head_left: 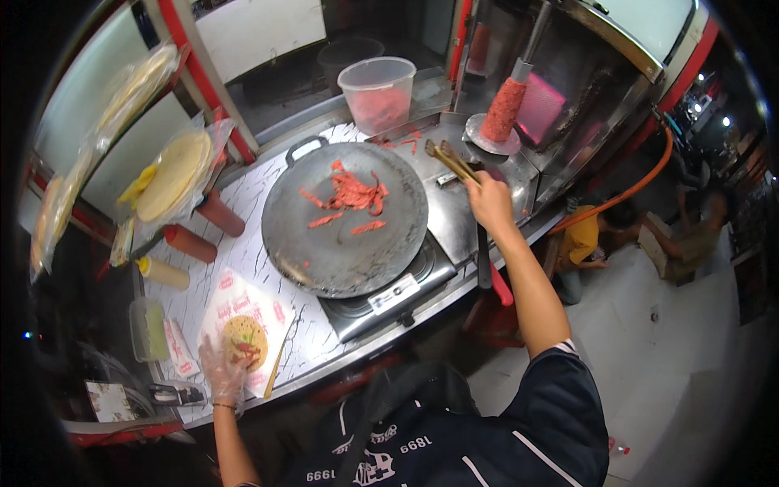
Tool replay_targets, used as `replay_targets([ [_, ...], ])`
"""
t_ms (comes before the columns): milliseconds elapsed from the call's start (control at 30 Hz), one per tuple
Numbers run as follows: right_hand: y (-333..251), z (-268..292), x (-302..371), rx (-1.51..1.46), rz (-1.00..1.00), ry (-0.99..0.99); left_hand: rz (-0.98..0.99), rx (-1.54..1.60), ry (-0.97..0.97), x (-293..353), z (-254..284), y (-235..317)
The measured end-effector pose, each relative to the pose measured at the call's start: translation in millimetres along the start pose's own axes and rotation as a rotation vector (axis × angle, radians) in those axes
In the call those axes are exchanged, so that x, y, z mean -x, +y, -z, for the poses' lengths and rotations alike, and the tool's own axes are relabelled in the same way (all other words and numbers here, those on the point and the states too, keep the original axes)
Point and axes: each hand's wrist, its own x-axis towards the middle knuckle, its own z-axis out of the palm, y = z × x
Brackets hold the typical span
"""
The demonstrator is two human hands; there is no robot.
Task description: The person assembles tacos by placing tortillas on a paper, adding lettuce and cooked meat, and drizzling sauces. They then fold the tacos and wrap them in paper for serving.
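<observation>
My left hand (pixel 221 372), in a clear plastic glove with a bracelet at the wrist, rests at the edge of a small round flatbread (pixel 246 331). Its fingers look stretched out over the bread's near side, beside reddish meat strips and a bit of green. Printed white wrapping paper (pixel 268 308) lies under the bread. Closed round brass-coloured tongs (pixel 451 162), my bare right hand (pixel 489 199) is above the metal worktop, right of the pan. Red meat strips (pixel 353 191) are heaped on the large black pan (pixel 284 243), apart from both hands.
A meat cone (pixel 505 109) stands on a vertical spit at the back right. Behind the pan is a clear tub (pixel 377 96). Sauce bottles (pixel 191 243) and bagged flatbreads (pixel 174 174) line the left. A long knife (pixel 484 256) juts over the front edge. Two people sit at far right.
</observation>
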Motion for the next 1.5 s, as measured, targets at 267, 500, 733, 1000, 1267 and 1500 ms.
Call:
replay_targets([
  [267,-2,-66,-68,0.153,0.220,-0.083,0.151,0.096,0.100,12,51,41],
  [500,-31,35,-24,-0.103,0.421,0.065,0.248,0.219,0.170,62,34,-6],
  [733,-182,63,98,-0.422,0.603,-0.129,0.056,0.216,-0.106,10,31,-14],
  [1000,-293,-79,267,-0.278,0.715,-0.632,-0.216,0.471,-0.077,-17,-19,-64],
  [1267,-236,35,198,-0.186,0.303,-0.110,-0.207,0.503,-0.060,-33,-11,-71],
  [1500,-146,14,163,-0.091,0.245,-0.121,-0.025,0.622,0.164,-19,-23,-91],
])
